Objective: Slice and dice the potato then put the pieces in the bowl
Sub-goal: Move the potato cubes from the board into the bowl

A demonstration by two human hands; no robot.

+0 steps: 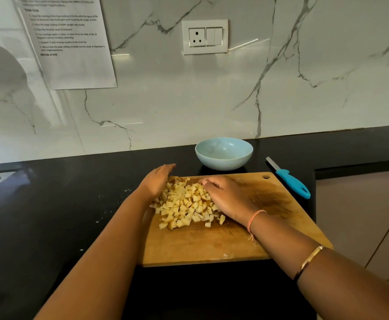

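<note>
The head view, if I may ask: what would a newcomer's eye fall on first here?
A pile of diced potato sits on the wooden cutting board, with the left hand and right hand pressed against its two sides. Behind the board stands an empty light blue bowl, and a blue-handled knife lies on the black counter to the board's right.

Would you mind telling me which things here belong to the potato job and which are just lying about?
For the job: diced potato pieces, wooden cutting board, light blue bowl, blue-handled knife, left hand and right hand at the pile.

Just lying about: printed sheet on the wall, wall socket.
</note>
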